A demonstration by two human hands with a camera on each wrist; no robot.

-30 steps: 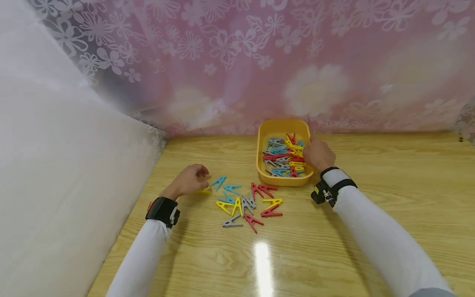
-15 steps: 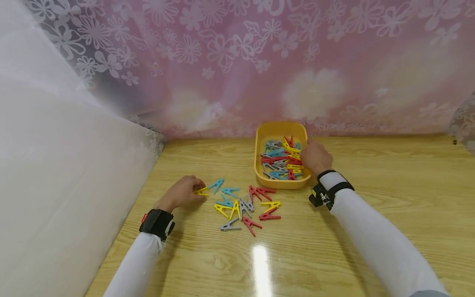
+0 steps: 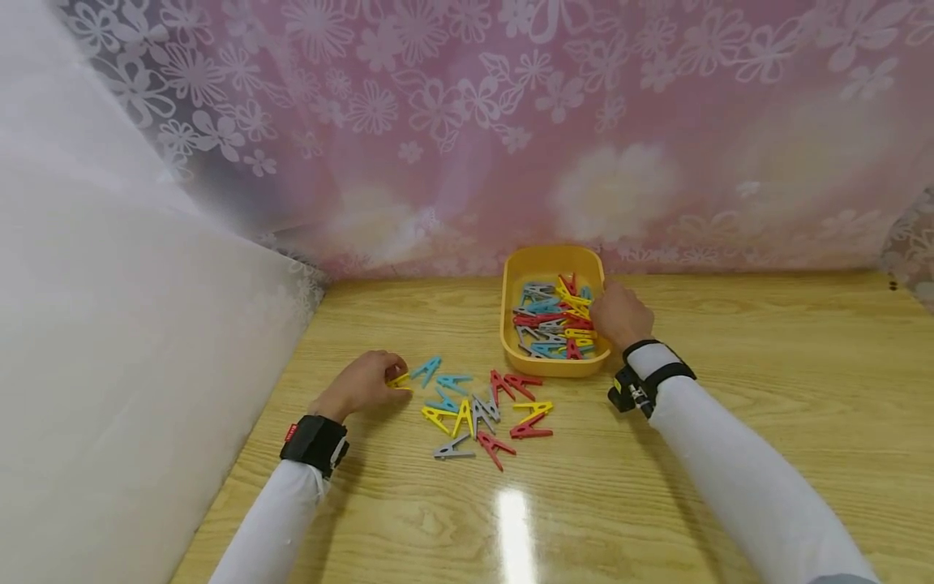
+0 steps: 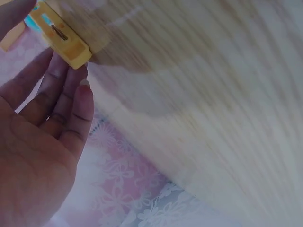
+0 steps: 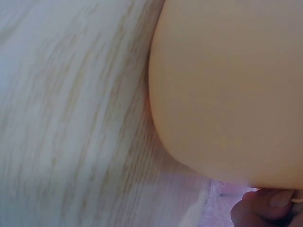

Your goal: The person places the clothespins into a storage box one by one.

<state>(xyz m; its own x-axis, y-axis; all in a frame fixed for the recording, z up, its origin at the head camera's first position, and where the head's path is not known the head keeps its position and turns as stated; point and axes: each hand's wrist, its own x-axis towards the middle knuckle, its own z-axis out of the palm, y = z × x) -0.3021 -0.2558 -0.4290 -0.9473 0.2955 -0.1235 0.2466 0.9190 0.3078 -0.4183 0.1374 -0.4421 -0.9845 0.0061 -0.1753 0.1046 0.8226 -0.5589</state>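
Clothespins [image 3: 481, 405] lie scattered on the counter [image 3: 657, 487] between your hands, your left hand [image 3: 365, 381] now pinching the yellow one [image 4: 64, 38] it had been reaching for, while your right hand [image 3: 616, 315] stays curled over the yellow tray's [image 3: 511, 324] rim, its fingers hidden.

Hidden and cut-off parts

Right hand [image 3: 616, 315] covers the tray's [image 3: 552, 261] right rim; its fingertips are unseen. Yellow clothespin [image 4: 64, 39] is cropped at upper left.
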